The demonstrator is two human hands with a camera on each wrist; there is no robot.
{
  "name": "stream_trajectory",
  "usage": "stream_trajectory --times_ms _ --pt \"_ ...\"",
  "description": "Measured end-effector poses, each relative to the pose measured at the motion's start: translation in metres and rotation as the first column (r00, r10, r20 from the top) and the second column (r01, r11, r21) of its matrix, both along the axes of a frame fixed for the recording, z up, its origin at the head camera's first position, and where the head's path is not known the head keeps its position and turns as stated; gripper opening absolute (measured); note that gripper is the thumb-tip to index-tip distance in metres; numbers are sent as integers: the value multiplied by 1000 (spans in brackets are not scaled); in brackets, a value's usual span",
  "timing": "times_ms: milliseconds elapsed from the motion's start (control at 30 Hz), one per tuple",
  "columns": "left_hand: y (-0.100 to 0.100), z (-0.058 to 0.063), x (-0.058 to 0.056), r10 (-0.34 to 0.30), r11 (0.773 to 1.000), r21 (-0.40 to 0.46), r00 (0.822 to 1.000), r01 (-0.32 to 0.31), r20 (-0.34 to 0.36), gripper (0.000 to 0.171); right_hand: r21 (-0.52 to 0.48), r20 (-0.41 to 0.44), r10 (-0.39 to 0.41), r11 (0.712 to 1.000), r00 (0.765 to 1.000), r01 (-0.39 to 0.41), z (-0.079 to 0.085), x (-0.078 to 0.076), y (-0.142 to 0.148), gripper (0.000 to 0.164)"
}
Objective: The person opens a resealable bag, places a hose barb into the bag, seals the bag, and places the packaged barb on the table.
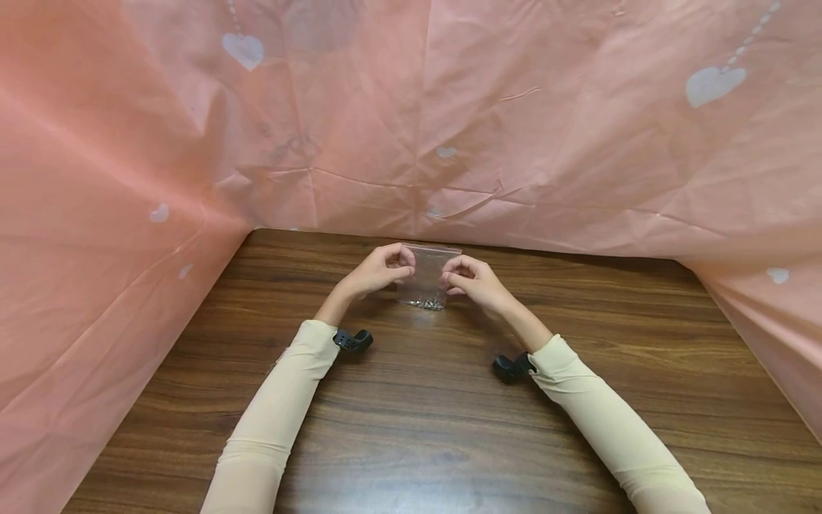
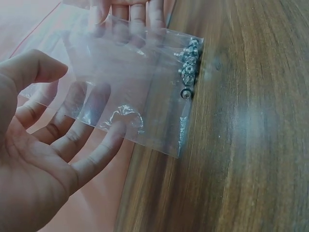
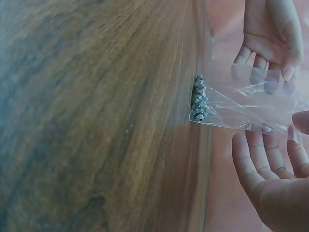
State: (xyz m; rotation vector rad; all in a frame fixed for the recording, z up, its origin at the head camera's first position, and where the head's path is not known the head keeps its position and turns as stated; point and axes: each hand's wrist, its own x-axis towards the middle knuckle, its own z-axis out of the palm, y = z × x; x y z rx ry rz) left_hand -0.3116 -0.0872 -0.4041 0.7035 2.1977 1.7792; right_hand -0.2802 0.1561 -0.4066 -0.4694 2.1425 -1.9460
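Between both hands hangs a clear zip-lock bag (image 1: 425,275), held upright with its seal strip at the top. My left hand (image 1: 379,271) pinches its left side edge between thumb and fingers. On the opposite edge, my right hand (image 1: 478,285) grips it the same way. Small shiny metal pieces (image 2: 189,67), some round with a hole, have gathered in the bag's bottom. In the right wrist view, these metal pieces (image 3: 199,99) lie bunched toward one bottom corner. Through the clear plastic, the fingers (image 2: 96,99) of the left hand show behind the bag.
A brown wood-grain table (image 1: 411,414) lies beneath the hands. Pink sheeting (image 1: 359,114) with white hearts rises behind the table and along both sides. Black wrist devices (image 1: 353,340) sit at the cream sleeves (image 1: 270,407).
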Motion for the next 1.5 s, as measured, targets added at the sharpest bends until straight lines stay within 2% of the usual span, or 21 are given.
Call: stream_trajectory --times_ms 400,867,1200,1500 --pt "3 -2 -3 21 997 69 999 -25 50 10 -47 -4 -19 999 1000 19 -1 -3 -3 28" --pt "3 0 3 66 998 20 998 -66 4 13 -81 -5 -32 996 999 31 0 -1 -6 18" --pt "7 7 9 39 999 18 999 -40 14 13 -97 -14 -12 995 1000 10 7 2 1 14" --pt "13 13 18 -16 1000 26 1000 15 27 15 -34 -7 2 999 1000 -2 15 13 8 21"
